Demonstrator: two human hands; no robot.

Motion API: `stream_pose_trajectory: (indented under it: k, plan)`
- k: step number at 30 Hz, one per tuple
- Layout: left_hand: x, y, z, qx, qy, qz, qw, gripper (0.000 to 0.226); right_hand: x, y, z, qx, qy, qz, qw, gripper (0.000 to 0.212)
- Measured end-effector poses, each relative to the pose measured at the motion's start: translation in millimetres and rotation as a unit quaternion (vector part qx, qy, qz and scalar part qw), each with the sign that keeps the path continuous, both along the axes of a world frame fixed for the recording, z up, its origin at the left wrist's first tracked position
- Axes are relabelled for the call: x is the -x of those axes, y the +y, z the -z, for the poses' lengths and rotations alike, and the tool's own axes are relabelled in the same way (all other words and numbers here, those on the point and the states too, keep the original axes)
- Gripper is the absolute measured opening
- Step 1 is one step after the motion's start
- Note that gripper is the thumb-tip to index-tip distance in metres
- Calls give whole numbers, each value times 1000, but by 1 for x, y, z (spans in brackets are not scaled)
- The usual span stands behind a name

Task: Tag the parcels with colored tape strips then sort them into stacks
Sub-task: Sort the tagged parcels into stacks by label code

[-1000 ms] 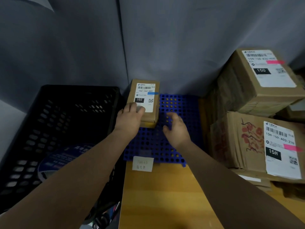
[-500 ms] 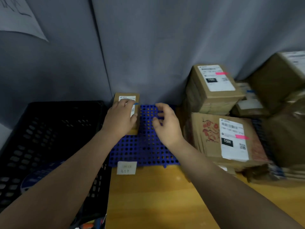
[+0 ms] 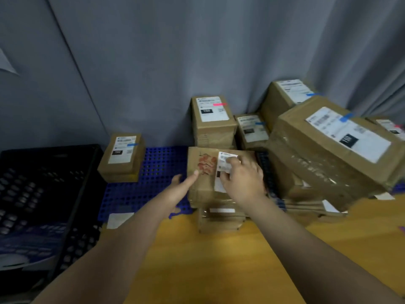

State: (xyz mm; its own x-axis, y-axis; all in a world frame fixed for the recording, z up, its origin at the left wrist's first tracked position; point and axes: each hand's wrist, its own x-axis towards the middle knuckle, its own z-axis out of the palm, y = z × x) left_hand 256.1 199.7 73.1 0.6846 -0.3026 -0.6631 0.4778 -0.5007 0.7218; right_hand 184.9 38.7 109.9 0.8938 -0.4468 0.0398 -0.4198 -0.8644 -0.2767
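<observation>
Your right hand [image 3: 241, 178] rests on top of the red-printed parcel [image 3: 203, 165] at the middle of the scene. Its fingers [image 3: 231, 161] lie loosely bent and close together across the white label [image 3: 221, 185], without closing round the box. Your left hand [image 3: 182, 187] reaches in from the near left with its fingers straight and together and the thumb held apart. One fingertip is at the parcel's left top edge, though blur hides whether it touches.

The red-printed parcel sits on a flatter parcel [image 3: 221, 218] at the far edge of the wooden table [image 3: 219, 264]. Just behind it stands a tall parcel [image 3: 211, 128] with a pink tape strip [image 3: 219, 104] on its label.

To the left, a small parcel [image 3: 121, 159] with a blue tape strip [image 3: 132, 145] lies alone on the far left corner of the blue perforated mat [image 3: 162, 163], well apart from both hands. A paper note [image 3: 118, 219] lies at the mat's near edge, and a black crate [image 3: 43, 194] stands to the left of the mat.

On the right, a large parcel [image 3: 328, 154] tagged with a blue strip [image 3: 346, 117] tops a stack. Between it and the tall parcel is a low parcel [image 3: 252, 132], also tagged blue. Another blue-tagged parcel [image 3: 282, 99] stands farther back against the grey curtain [image 3: 197, 51].
</observation>
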Motion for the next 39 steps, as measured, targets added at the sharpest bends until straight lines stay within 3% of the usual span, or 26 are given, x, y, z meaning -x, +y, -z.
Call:
stream_pose_trajectory:
  k: [4, 7, 14, 17, 20, 22, 24, 26, 28, 32, 37, 39]
  plan:
    - [18, -9, 12, 46, 110, -81, 990, 103, 22, -25, 13, -47, 91, -26, 994, 57]
    - [27, -19, 14, 87, 96, -162, 978, 97, 35, -39, 17, -134, 107, -62, 983, 66]
    - [69, 4, -9, 112, -70, -223, 966, 53, 64, -36, 8, -165, -75, -146, 973, 55]
    - [89, 39, -26, 163, -172, -283, 929, 64, 74, -25, -7, -214, -172, -191, 942, 69]
    - [93, 66, -62, 253, -257, -320, 876, 64, 64, -7, -40, -380, -201, -209, 879, 102]
    - [89, 66, -97, 297, -308, -310, 849, 58, 52, 0, -75, -554, -199, -171, 790, 113]
    - [80, 54, -136, 325, -349, -322, 818, 44, 40, 2, -113, -696, -180, -142, 680, 110]
    - [68, 36, -174, 365, -360, -336, 790, 29, 28, -6, -146, -748, -191, -140, 620, 102]
    - [54, 17, -211, 400, -363, -330, 774, 21, 17, -19, -177, -734, -219, -145, 627, 96]
    - [26, -30, -271, 455, -366, -278, 763, 26, 13, -67, -241, -627, -289, -147, 708, 113]
    - [13, -117, -315, 438, -384, -175, 794, 29, 31, -150, -284, -560, -329, -115, 751, 108]
    - [13, -155, -322, 431, -390, -135, 803, 28, 40, -186, -285, -560, -344, -85, 749, 103]
